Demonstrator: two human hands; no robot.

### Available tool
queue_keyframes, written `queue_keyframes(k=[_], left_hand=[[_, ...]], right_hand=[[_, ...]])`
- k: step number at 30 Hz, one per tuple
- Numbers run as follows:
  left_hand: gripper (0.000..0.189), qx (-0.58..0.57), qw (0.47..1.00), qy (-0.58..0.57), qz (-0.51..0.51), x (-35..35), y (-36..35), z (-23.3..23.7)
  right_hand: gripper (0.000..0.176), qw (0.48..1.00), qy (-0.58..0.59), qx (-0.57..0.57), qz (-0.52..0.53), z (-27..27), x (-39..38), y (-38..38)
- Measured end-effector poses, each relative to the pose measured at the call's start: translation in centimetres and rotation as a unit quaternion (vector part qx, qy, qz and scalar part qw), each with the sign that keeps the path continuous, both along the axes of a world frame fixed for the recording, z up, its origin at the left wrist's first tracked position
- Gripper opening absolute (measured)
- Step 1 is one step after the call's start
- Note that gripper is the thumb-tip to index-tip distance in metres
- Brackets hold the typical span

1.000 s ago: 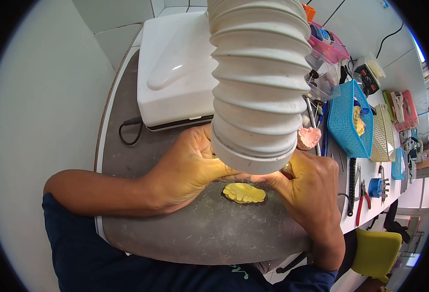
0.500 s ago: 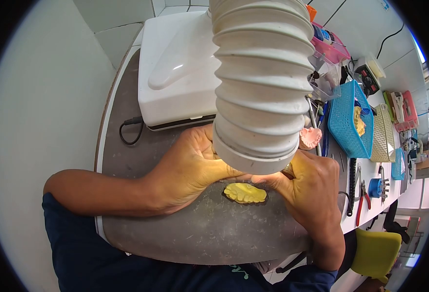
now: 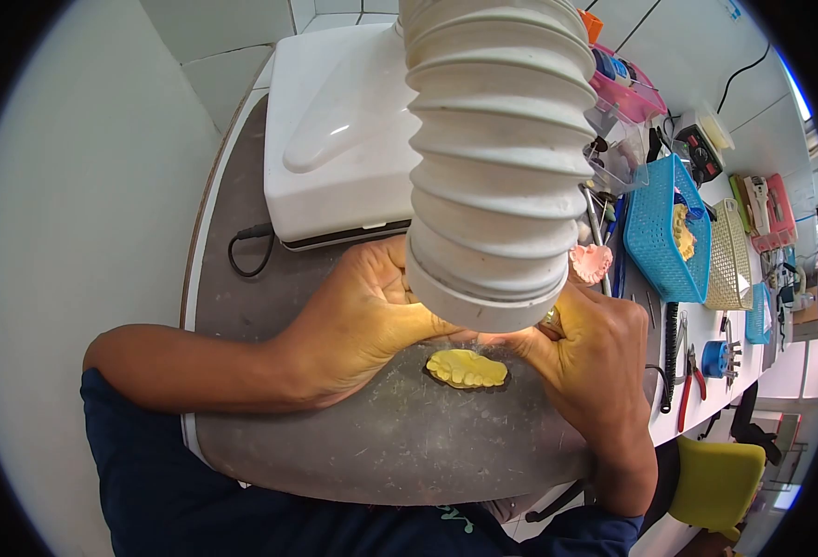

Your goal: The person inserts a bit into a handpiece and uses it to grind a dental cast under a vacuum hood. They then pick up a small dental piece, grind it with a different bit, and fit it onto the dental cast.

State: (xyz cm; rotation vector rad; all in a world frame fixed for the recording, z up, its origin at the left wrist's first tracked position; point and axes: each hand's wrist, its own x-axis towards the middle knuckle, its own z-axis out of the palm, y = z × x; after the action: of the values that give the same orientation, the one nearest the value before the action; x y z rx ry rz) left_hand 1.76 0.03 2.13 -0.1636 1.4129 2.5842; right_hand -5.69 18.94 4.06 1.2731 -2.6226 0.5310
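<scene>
Grey desktop (image 3: 363, 455) stretches from its curved front edge to the yellow dental cast (image 3: 466, 369). Just past it, the left hand (image 3: 372, 316) and right hand (image 3: 597, 357) curl inward, thumbs close, but the white hose (image 3: 497, 204) hides most fingers; I can't tell what they grip. Beyond, rightward, a blue basket (image 3: 655, 237) holds a yellowish piece (image 3: 684, 234), a pink basket (image 3: 639, 100) a bottle (image 3: 606, 63).

dark navy top (image 3: 288, 520), small green print (image 3: 457, 518) on the cloth, left sleeve (image 3: 135, 455) ending near the elbow, matching right sleeve (image 3: 585, 533), bare left hand (image 3: 367, 311), bare right hand (image 3: 599, 353)
</scene>
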Motion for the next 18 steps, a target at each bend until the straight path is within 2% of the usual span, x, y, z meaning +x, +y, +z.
queue_keyframes(k=[6,15,18], left_hand=[[0.028,0.081,0.996,0.046,0.017,0.25,-0.04,-0.40],[0.026,0.042,0.998,0.031,0.026,0.14,0.38,-0.77],[0.026,0.068,0.997,0.044,0.002,0.25,-0.18,-0.67]], right_hand=[[0.058,1.000,0.003,0.002,0.005,-0.12,0.06,-0.09],[0.058,1.000,-0.003,-0.003,0.012,-0.09,0.19,-0.06],[0.058,1.000,-0.001,-0.003,0.012,-0.13,0.22,-0.10]])
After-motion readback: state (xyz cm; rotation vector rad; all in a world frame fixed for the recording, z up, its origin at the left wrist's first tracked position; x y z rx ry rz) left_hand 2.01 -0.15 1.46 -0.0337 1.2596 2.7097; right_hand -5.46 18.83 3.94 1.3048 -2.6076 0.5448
